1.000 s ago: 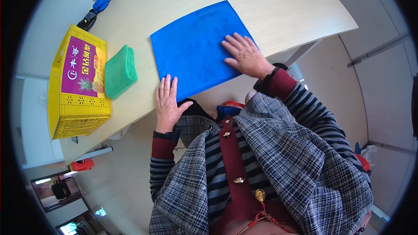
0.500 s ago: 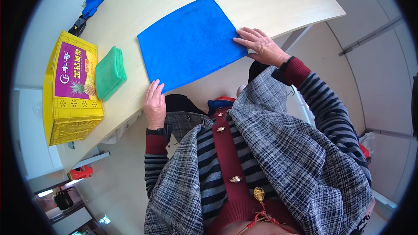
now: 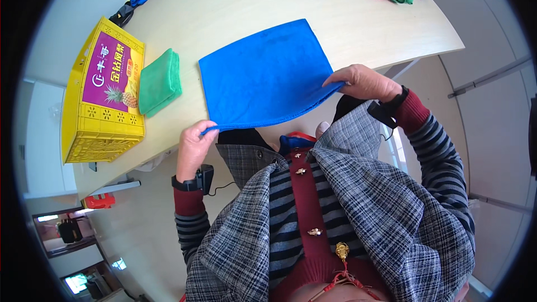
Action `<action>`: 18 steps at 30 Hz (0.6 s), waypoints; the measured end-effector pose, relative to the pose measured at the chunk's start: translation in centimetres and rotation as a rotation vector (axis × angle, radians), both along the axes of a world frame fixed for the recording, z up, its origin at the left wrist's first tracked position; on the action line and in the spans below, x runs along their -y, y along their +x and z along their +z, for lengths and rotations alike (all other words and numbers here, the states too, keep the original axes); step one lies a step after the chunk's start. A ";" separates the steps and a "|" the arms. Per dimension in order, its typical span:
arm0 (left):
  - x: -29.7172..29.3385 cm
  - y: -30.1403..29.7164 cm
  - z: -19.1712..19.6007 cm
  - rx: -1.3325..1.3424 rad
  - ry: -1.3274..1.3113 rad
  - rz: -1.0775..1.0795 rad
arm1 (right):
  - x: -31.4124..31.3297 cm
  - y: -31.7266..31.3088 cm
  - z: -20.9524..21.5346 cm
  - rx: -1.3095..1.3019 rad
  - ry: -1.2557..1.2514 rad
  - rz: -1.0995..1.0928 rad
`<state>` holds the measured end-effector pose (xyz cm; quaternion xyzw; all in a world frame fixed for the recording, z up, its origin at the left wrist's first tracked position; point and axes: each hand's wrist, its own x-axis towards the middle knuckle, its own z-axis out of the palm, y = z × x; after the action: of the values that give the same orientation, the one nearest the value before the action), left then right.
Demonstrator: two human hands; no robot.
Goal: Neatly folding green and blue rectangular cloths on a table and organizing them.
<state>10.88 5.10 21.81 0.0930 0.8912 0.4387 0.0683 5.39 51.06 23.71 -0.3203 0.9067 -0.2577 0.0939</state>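
Two corners of a blue cloth [image 3: 265, 72], mid-frame on the table [image 3: 386, 31], are pinched: the left hand [image 3: 194, 142] has its fingers clamped on the lower-left one, the right hand [image 3: 367, 83] on the lower-right.

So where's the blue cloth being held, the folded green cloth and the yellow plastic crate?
Blue cloth [image 3: 263, 75], head view, middle of its upper face.
Folded green cloth [image 3: 159, 83], head view, middle of its top.
Yellow plastic crate [image 3: 109, 142], head view, lower side wall.
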 end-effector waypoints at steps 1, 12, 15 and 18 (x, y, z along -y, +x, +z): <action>0.5 -0.6 0.5 -0.003 0.001 0.013 | 0.3 -1.0 0.5 0.076 -0.074 -0.023; 1.5 -21.2 -6.8 -0.219 -0.025 0.213 | 2.8 -17.1 -4.2 0.360 -0.097 -0.535; 3.0 -21.4 -9.1 -0.172 0.000 0.269 | 4.3 -16.7 -4.7 0.356 -0.265 -0.612; 2.1 -20.0 -9.3 -0.114 0.307 0.361 | 3.7 -14.3 -5.1 0.350 -0.357 -0.714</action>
<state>-9.10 3.02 12.49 -0.0338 0.8187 0.5682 -0.0764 -8.92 47.32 18.65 0.0508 0.8723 -0.4770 0.0944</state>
